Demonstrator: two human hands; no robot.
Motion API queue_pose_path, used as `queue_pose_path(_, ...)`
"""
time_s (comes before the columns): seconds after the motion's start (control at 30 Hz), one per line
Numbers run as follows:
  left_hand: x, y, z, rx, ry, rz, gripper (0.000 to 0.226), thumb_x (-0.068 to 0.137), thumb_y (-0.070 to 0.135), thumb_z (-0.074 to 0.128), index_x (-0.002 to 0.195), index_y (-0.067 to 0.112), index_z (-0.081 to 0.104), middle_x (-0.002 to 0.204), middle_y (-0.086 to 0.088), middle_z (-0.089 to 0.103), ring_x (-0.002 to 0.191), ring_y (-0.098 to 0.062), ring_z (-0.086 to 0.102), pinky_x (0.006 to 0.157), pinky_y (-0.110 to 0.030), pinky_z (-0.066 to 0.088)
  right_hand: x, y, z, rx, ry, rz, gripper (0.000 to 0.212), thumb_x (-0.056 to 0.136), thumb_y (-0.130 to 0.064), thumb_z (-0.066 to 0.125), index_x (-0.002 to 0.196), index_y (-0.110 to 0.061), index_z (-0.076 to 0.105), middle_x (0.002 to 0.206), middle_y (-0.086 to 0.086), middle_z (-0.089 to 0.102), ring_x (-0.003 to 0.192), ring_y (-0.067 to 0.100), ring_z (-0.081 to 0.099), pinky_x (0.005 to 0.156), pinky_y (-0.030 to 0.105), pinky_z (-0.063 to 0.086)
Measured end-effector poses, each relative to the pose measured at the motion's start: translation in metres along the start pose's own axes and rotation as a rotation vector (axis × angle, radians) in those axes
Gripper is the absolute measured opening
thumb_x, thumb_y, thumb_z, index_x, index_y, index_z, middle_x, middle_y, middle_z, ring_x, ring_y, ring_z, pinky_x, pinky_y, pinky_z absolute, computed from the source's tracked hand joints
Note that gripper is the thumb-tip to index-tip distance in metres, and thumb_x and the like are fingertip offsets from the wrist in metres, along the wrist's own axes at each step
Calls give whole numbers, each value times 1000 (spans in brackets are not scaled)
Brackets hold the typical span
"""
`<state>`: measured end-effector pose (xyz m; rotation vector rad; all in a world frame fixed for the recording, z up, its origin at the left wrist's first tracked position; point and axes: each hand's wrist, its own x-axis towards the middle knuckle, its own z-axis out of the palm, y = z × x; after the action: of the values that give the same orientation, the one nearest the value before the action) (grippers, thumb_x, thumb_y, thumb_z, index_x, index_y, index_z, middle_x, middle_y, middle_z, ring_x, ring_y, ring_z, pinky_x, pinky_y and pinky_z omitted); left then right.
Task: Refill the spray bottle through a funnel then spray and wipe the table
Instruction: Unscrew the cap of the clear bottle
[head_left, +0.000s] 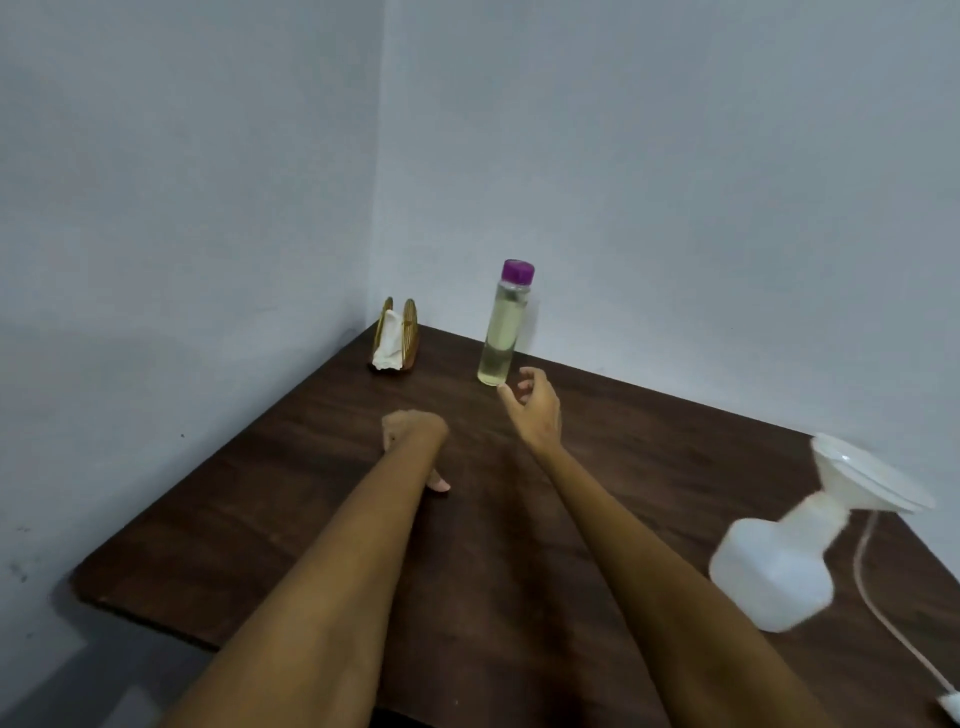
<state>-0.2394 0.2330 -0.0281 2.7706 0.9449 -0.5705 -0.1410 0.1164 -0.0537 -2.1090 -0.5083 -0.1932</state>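
A: Head view, and the right hand (535, 410) is up off the table (260, 519), fingers loosely curled around nothing, fingertips just short of the bottle (504, 325).

B: So nothing gripped. That bottle stands upright just beyond the fingertips, purple cap (517, 272) on, pale yellow liquid inside.

A: The left hand (413, 441) is down on the wood, fingers folded under, thumb showing, holding nothing that I can see.

B: And the spray bottle (774, 577)?

A: Well off to the outside of the right forearm, white funnel (862, 478) already sitting in its neck. It looks blurred, so I won't swear to its tilt. A loose tube (878, 613) trails on the table by it.

B: My advice: wrap the fingers around the bottle's middle, not the base, because it's tall and narrow and would tip easily.

A: And the napkins (388, 345) beyond the left hand, in their holder (410, 332), wait for the wipe.
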Motion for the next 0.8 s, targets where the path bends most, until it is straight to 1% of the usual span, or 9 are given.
queue_pose_path(0.07,16,3,-5,51,-32,6,96,62,55,80,140,14,43,142,-5,46,127,-21,51,87,-24,47,23,-1,14,-5,-10,-7,59,87,-30,63,137,-11,39,132,13,48,121,27,49,98,39,44)
queue_pose_path(0.13,31,7,-9,74,-9,17,90,62,49,82,136,12,48,136,-5,52,122,-20,55,87,-25,47,51,-5,19,11,-5,17,71,87,-29,63,145,-11,25,145,15,35,134,29,37,107,40,36)
queue_pose_path(0.2,39,11,-14,105,-6,16,89,59,47,86,133,10,51,132,-6,55,119,-21,57,89,-26,48,76,-14,20,59,-1,64,79,87,-29,64,148,-11,16,149,15,30,137,30,33,109,40,34)
queue_pose_path(0.27,47,11,-17,119,-1,17,89,57,46,87,131,9,52,130,-7,57,117,-22,59,90,-27,48,102,-20,22,119,1,94,82,87,-28,65,149,-10,13,149,14,32,136,30,36,108,39,35)
queue_pose_path(0.33,56,12,-15,132,-6,15,82,64,41,85,132,8,52,131,-7,56,118,-22,57,93,-29,48,125,-25,25,203,-47,131,80,86,-28,66,147,-10,17,144,14,41,130,30,44,106,39,40)
queue_pose_path(0.43,61,11,-14,147,16,34,70,74,34,78,133,7,51,132,-8,54,120,-23,56,96,-30,47,141,-31,29,254,-119,204,66,82,-29,68,135,-8,35,130,12,53,116,28,55,97,43,50)
queue_pose_path(0.53,56,10,-14,153,22,61,77,70,39,81,133,8,50,132,-8,54,121,-23,55,97,-30,46,133,-31,28,137,-109,130,54,83,-26,66,126,-5,41,123,13,56,106,28,57,87,35,49)
queue_pose_path(0.67,38,4,-13,127,57,84,88,68,45,81,137,8,42,139,-10,47,128,-26,49,102,-33,41,97,-29,17,100,-92,64,50,79,-31,69,119,-8,49,116,9,62,103,26,61,84,34,49)
queue_pose_path(0.8,13,-1,-6,130,130,128,81,73,49,75,136,8,44,136,-10,51,125,-26,51,100,-34,42,49,-30,-15,88,-107,57,47,74,-31,73,114,-11,56,110,7,67,97,24,65,83,36,54)
